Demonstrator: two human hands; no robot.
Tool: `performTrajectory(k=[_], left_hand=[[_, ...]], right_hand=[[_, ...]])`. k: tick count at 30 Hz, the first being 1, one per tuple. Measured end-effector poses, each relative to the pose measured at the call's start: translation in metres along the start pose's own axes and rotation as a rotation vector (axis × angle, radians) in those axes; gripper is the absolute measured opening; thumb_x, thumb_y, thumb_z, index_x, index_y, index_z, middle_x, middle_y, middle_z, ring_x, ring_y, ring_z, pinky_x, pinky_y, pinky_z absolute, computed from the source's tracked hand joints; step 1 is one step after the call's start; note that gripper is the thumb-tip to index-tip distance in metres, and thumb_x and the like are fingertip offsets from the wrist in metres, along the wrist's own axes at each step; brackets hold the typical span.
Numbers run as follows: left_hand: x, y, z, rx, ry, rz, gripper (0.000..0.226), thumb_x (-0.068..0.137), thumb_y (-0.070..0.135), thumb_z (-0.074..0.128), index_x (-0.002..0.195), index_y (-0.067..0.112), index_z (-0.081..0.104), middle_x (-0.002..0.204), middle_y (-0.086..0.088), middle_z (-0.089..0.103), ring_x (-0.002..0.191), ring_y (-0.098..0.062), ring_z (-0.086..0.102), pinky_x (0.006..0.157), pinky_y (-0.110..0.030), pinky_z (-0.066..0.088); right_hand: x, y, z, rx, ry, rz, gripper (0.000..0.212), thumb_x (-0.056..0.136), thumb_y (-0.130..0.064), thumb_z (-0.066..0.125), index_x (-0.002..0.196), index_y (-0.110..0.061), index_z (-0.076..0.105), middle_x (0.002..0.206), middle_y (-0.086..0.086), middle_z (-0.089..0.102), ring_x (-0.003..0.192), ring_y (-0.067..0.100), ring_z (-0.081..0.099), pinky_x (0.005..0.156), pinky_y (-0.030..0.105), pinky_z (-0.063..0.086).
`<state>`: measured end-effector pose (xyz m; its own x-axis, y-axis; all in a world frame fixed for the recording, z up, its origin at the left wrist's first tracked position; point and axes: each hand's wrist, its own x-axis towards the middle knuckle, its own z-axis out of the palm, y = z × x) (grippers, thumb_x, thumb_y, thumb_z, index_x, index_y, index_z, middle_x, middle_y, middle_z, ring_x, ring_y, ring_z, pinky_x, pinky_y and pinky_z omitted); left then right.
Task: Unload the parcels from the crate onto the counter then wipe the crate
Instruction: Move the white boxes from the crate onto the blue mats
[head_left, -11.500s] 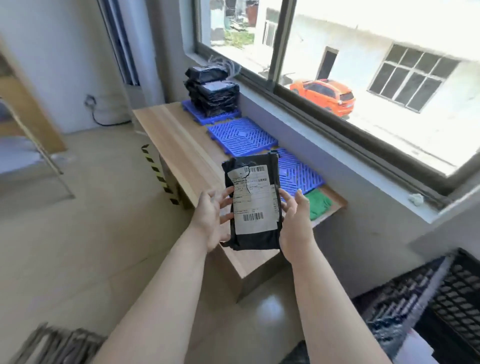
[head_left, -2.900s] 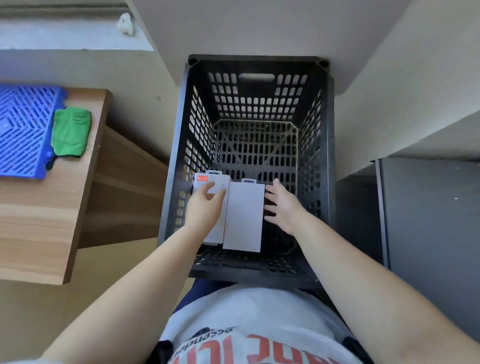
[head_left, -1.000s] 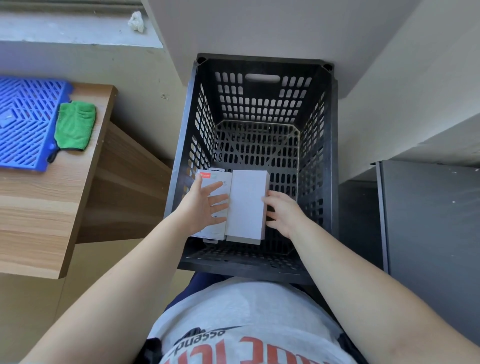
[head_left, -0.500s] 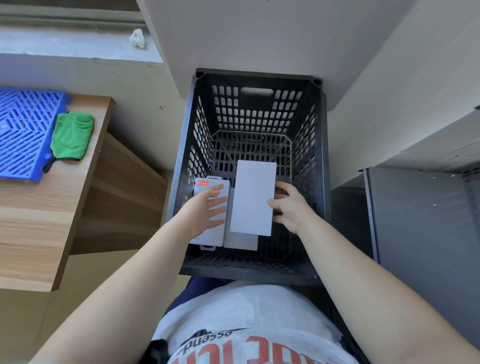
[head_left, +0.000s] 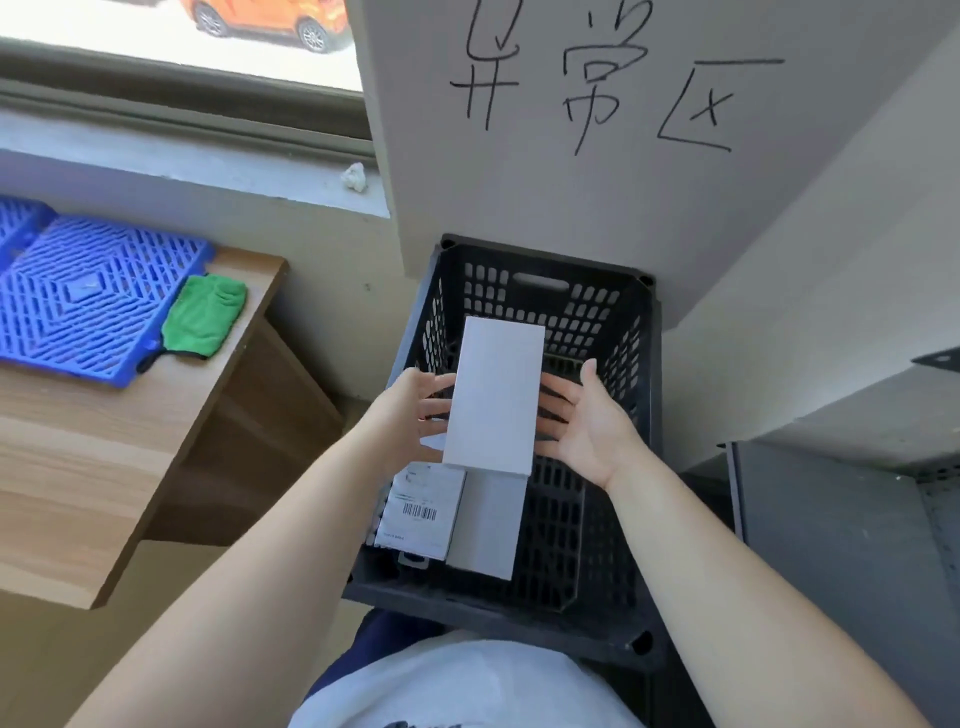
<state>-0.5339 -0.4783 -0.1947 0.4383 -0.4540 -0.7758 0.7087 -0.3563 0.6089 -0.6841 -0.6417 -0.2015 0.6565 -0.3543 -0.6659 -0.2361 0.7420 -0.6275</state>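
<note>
While both hands are raised over the black crate (head_left: 644, 364), a plain white box (head_left: 493, 397) sits between them, its long side running away from the person. The left hand (head_left: 410, 410) has its fingers spread against the box's left edge, and the right hand (head_left: 582, 421) lies palm up with straight fingers reaching under the box's right edge; whether either thumb curls round the box is hidden by the box itself. The box is lifted above the crate, clear of the parcels below the hands.

Beneath the wrists, inside the crate, two more parcels lie side by side: a white box with a barcode label (head_left: 421, 512) under the left wrist, touching a plain grey-white box (head_left: 488, 525) just to its right. The rest of the crate floor to the right of them, under the right forearm, shows bare black mesh.

Well to the left of the left hand stands the wooden worktop (head_left: 78, 467). On it lies a blue plastic grid mat (head_left: 88, 296), and a green cloth (head_left: 205, 317) rests partly on the mat's near corner and partly on the wood. Beyond the hands, the wall (head_left: 597, 197) behind the crate carries black handwritten characters. To the right of the right arm stands a grey metal cabinet (head_left: 831, 545).
</note>
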Motion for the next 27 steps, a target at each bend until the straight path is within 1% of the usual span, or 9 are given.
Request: performTrajectory(k=[1,3,5,7,10,15,18,24,27], left_hand=[[-0.003,0.006,0.000,-0.034,0.013,0.012,0.039,0.100,0.028,0.033,0.122,0.021,0.064,0.109,-0.010,0.069,0.101,-0.028,0.063,0.096,-0.048,0.045],[-0.011,0.018,-0.002,-0.100,0.021,0.050,0.042,0.101,0.030,0.028,0.122,0.018,0.063,0.110,-0.013,0.067,0.098,-0.029,0.062,0.090,-0.046,0.044],[-0.020,0.030,-0.006,-0.145,0.029,0.092,0.046,0.102,0.035,0.025,0.124,0.017,0.061,0.118,-0.015,0.064,0.107,-0.032,0.060,0.089,-0.051,0.048],[-0.028,0.040,-0.013,-0.187,0.082,0.136,0.047,0.102,0.039,0.026,0.123,0.017,0.062,0.123,-0.017,0.063,0.113,-0.034,0.058,0.098,-0.060,0.043],[-0.043,0.050,-0.030,-0.263,0.141,0.229,0.048,0.102,0.043,0.027,0.118,0.016,0.063,0.120,-0.017,0.065,0.107,-0.032,0.061,0.098,-0.059,0.044],[-0.072,0.046,-0.080,-0.466,0.148,0.317,0.055,0.100,0.050,0.024,0.123,0.015,0.061,0.122,-0.017,0.063,0.115,-0.037,0.058,0.098,-0.068,0.040],[-0.089,0.034,-0.117,-0.524,0.150,0.347,0.057,0.099,0.046,0.022,0.131,0.017,0.058,0.132,-0.018,0.058,0.123,-0.039,0.053,0.103,-0.070,0.035],[-0.133,0.010,-0.191,-0.578,0.272,0.381,0.055,0.101,0.055,0.024,0.124,0.019,0.059,0.126,-0.013,0.062,0.117,-0.037,0.057,0.102,-0.067,0.039],[-0.160,-0.007,-0.242,-0.618,0.316,0.398,0.056,0.100,0.054,0.026,0.123,0.017,0.062,0.125,-0.015,0.064,0.116,-0.036,0.059,0.098,-0.063,0.045]], right_hand=[[0.001,-0.005,0.007,0.014,-0.016,0.002,0.073,0.094,-0.070,0.030,0.130,-0.016,0.062,0.129,0.012,0.062,0.117,0.035,0.060,0.093,0.056,0.053],[0.004,-0.015,0.022,0.019,-0.057,-0.024,0.081,0.093,-0.074,0.021,0.127,-0.015,0.064,0.131,0.011,0.061,0.121,0.036,0.057,0.095,0.057,0.050],[0.008,-0.023,0.039,0.004,-0.104,-0.058,0.086,0.092,-0.075,0.015,0.126,-0.015,0.066,0.133,0.008,0.061,0.122,0.035,0.055,0.098,0.057,0.048],[0.011,-0.033,0.059,-0.024,-0.152,-0.070,0.091,0.092,-0.076,0.011,0.129,-0.013,0.064,0.133,0.006,0.062,0.122,0.034,0.057,0.098,0.055,0.048],[0.013,-0.045,0.092,-0.089,-0.231,-0.068,0.095,0.092,-0.075,0.007,0.129,-0.009,0.063,0.132,0.008,0.063,0.121,0.033,0.057,0.102,0.053,0.046],[0.011,-0.042,0.153,-0.158,-0.363,-0.051,0.092,0.094,-0.073,0.010,0.128,-0.005,0.061,0.129,0.011,0.065,0.121,0.033,0.058,0.107,0.052,0.042],[0.001,-0.029,0.188,-0.200,-0.417,-0.027,0.089,0.095,-0.072,0.015,0.129,-0.003,0.059,0.127,0.014,0.064,0.118,0.032,0.059,0.097,0.048,0.049],[-0.020,0.026,0.262,-0.326,-0.442,-0.008,0.080,0.094,-0.072,0.025,0.124,-0.007,0.060,0.119,0.013,0.068,0.111,0.032,0.063,0.091,0.046,0.053],[-0.025,0.067,0.311,-0.352,-0.484,0.048,0.078,0.093,-0.073,0.028,0.127,-0.009,0.057,0.127,0.012,0.064,0.117,0.032,0.060,0.101,0.050,0.048]])
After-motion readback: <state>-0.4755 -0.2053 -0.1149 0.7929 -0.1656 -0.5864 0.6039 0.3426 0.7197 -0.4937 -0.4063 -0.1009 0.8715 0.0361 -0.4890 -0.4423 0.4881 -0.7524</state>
